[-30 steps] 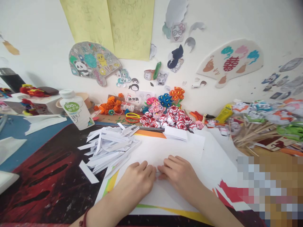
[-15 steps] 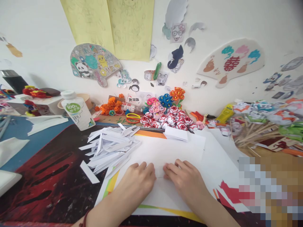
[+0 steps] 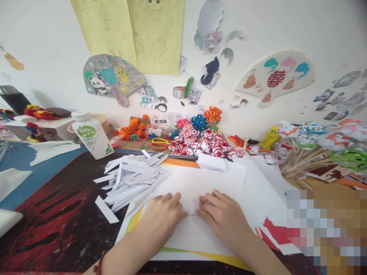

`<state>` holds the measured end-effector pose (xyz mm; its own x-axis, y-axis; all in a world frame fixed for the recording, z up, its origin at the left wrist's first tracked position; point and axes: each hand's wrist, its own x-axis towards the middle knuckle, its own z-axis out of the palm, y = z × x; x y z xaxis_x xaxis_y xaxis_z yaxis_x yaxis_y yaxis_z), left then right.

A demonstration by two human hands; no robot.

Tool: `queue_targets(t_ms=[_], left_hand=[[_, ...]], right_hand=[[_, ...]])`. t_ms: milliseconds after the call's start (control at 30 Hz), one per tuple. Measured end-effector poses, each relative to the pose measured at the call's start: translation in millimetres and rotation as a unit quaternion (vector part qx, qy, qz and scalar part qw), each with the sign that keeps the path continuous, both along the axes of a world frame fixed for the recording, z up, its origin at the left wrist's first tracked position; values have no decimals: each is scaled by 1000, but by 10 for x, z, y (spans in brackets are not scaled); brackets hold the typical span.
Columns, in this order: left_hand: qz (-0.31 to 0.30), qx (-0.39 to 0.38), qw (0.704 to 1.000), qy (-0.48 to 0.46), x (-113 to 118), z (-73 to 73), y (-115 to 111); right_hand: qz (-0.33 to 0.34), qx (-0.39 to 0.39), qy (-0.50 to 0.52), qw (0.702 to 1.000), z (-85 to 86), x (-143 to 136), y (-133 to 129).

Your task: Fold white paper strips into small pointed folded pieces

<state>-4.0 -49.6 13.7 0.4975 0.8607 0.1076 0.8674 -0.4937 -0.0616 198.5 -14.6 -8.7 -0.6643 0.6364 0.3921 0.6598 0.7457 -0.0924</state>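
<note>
My left hand (image 3: 163, 215) is closed, its thumb and fingers pressed together at the left end of a small white piece of paper (image 3: 191, 207). At the other end of that piece, my right hand (image 3: 222, 214) is likewise closed, its fingers curled over the edge. White on white makes the piece's outline hard to see; a faint edge runs between the two thumbs. Beneath both hands lies a stack of white sheets (image 3: 195, 240), with green, yellow and orange sheets showing at its borders. Left of it is a heap of folded white paper strips (image 3: 134, 177).
A folded white paper (image 3: 212, 162) lies at the stack's far edge. Behind are red-and-white paper flowers (image 3: 212, 143) and a white bottle (image 3: 93, 135). Wooden sticks (image 3: 304, 162) stand out at the right, near red paper scraps (image 3: 278, 231). A dark mat (image 3: 65, 221) lies at left.
The left hand's fingers have shifted slightly left along the paper, widening the gap between the hands. The right hand stays nearly in place. The whole view has shifted a little.
</note>
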Motion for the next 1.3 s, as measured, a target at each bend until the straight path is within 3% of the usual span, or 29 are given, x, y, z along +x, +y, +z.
queue_targets(t_ms=[100,233,433,533,667,800,1033,1300], left_hand=[[24,-1,999,-46,13,27,26],[39,-14,992,-119,21,-41,58],[89,-53,958,-266,6,-143,99],[97,-73,948,-295,6,-140,103],[57,-50,962,-261,19,-134,80],[-11,27,986,-163,48,-129,56],[-42,96,989,-101,114,-188,80],[-59,76,995,-13,20,-104,41]], right_hand=[[-14,-24,38,999,12,-20,15],[-28,-78,69,994,10,-40,21],[-40,-136,104,984,8,-48,14],[-58,-177,121,975,42,-47,9],[-44,-187,117,974,77,-32,10],[8,-123,80,989,54,-14,15],[43,-51,43,997,-33,-57,40],[76,-126,22,989,67,74,46]])
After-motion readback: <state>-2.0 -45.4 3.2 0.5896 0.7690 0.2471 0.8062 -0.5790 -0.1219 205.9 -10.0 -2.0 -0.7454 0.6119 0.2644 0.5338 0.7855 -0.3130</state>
